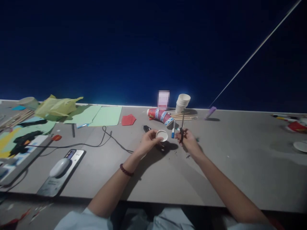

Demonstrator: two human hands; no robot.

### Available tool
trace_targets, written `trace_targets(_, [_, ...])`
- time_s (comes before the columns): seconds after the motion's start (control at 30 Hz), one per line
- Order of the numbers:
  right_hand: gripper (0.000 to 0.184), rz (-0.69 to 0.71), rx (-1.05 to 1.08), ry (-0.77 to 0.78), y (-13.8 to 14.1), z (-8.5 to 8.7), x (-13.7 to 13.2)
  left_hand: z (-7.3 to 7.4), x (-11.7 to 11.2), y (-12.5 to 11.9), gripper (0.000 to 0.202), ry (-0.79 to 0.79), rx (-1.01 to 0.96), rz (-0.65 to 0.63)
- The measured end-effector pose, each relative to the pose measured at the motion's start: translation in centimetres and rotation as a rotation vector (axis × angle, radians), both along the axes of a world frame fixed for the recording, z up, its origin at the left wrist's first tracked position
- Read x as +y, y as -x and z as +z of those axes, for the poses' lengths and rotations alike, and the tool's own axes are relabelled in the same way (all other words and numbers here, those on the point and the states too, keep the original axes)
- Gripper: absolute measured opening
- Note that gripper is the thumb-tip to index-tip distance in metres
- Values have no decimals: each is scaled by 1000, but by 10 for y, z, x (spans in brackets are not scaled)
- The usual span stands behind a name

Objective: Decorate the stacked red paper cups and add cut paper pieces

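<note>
My left hand (151, 140) is closed on a small white paper cup (162, 136), its round opening tilted toward me. To its right, my right hand (189, 140) grips a pair of scissors (182, 127), fingers around the handles and blades pointing up and away from me. The scissors and the cup are apart. Between the hands lies a marker with a blue end (173, 131). Just beyond, patterned red and blue paper cups (160, 115) lie on their side. A black object (146, 128) shows behind my left hand. Small dark scraps lie below the hands.
A stack of white paper cups (183, 103) stands at the back beside wooden sticks (184, 117). A purple object (211, 112) is to the right. Leftward are red paper pieces (129, 119), green sheets (106, 115), a yellow bag (57, 107), a cable, a phone (50, 187) and a power strip (26, 159).
</note>
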State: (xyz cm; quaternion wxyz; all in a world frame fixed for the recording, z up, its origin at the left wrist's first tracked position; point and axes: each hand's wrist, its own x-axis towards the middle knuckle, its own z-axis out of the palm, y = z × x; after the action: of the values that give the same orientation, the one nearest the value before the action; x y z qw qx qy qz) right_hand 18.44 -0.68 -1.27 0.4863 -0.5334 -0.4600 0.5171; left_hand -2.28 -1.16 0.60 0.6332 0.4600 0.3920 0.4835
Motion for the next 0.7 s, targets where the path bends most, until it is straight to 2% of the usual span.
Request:
trace_targets(0.1, [42,53,-36,28,16,-8,-24,0,-2,-2,36,-9,30,24])
trace_targets(0.2, [39,46,-98,-44,20,-9,-34,-3,0,0,26,-60,54,57])
trace_targets(0.33, [43,53,-63,-57,18,-5,-37,-7,3,3,9,-298,153,162])
trace_targets(0.43, [44,167,52,60,16,-2,-37,-7,1,6,16,-428,203,204])
trace_targets(0.5, [47,260,155,132,14,1,-38,-5,-1,7,21,-433,181,195])
trace_targets(0.57, [53,349,257,182,12,4,-40,-4,-2,9,18,-405,163,205])
trace_targets(0.7, [57,486,342,261,10,9,-43,-4,0,8,14,-341,144,284])
